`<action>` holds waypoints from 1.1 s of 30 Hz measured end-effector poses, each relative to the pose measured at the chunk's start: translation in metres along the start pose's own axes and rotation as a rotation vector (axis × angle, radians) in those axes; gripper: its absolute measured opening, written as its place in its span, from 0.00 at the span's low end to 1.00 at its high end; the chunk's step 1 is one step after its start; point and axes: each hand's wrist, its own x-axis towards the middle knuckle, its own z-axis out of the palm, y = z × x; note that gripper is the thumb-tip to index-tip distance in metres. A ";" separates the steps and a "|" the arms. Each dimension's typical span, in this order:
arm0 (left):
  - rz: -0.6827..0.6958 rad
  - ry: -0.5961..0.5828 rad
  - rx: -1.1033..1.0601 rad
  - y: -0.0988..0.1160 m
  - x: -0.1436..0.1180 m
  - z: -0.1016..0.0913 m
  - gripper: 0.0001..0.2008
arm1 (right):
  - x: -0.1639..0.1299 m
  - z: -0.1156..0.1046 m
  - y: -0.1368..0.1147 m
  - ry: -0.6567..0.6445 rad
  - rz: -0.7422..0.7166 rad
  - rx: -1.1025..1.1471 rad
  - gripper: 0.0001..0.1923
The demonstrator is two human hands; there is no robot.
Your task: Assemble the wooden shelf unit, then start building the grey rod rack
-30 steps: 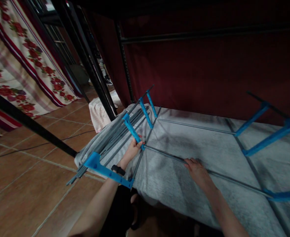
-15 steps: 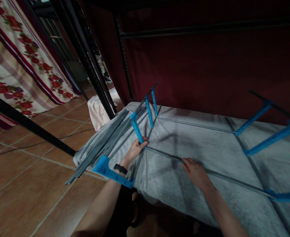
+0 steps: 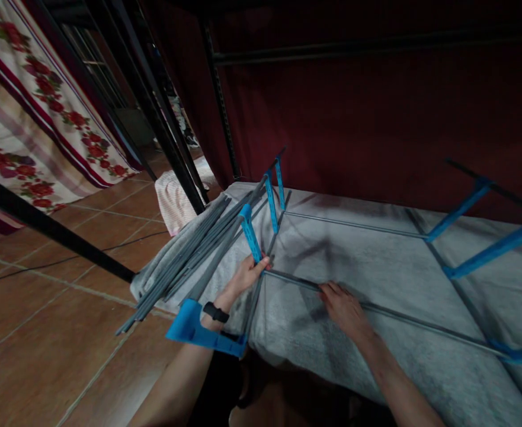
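A frame of grey metal tubes and blue plastic brackets lies across the grey blanket (image 3: 318,344). My left hand (image 3: 248,274), with a black band on its wrist, is closed around the foot of a blue bracket (image 3: 250,234), where the long front tube (image 3: 420,323) meets the left cross tube. Farther right, my right hand (image 3: 339,303) wraps its fingers over that front tube. Nearest my left forearm is another blue bracket (image 3: 202,335) at the front left corner. Two more brackets (image 3: 271,204) stand upright behind my left hand.
Loose grey tubes (image 3: 185,261) lie in a pile on the blanket's left side. Blue brackets (image 3: 487,249) on a cross tube rise at the right. Black metal posts (image 3: 167,112) stand at the left, before a dark red cloth (image 3: 354,130). A cable (image 3: 83,256) crosses the tiled floor.
The frame's left end has shifted slightly toward me and to the right, with my left hand on it. My right hand sits a little farther left on the front tube.
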 end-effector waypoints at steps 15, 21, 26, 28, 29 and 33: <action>-0.211 0.203 -0.075 -0.015 -0.014 0.030 0.23 | 0.002 0.005 -0.022 -0.064 -0.022 -0.030 0.20; -0.202 0.271 -0.143 -0.024 -0.014 0.037 0.25 | 0.005 0.001 -0.025 -0.093 -0.004 -0.041 0.19; -0.222 0.304 -0.252 -0.027 -0.011 0.040 0.26 | 0.006 0.002 -0.024 -0.100 -0.027 -0.053 0.19; -0.225 0.299 -0.270 -0.026 -0.011 0.040 0.26 | 0.006 0.002 -0.024 -0.107 -0.021 -0.059 0.19; -0.228 0.298 -0.276 -0.025 -0.011 0.041 0.26 | 0.007 0.002 -0.024 -0.113 -0.018 -0.060 0.19; -0.251 0.320 -0.292 -0.020 -0.012 0.043 0.26 | 0.007 -0.001 -0.024 -0.137 -0.009 -0.050 0.20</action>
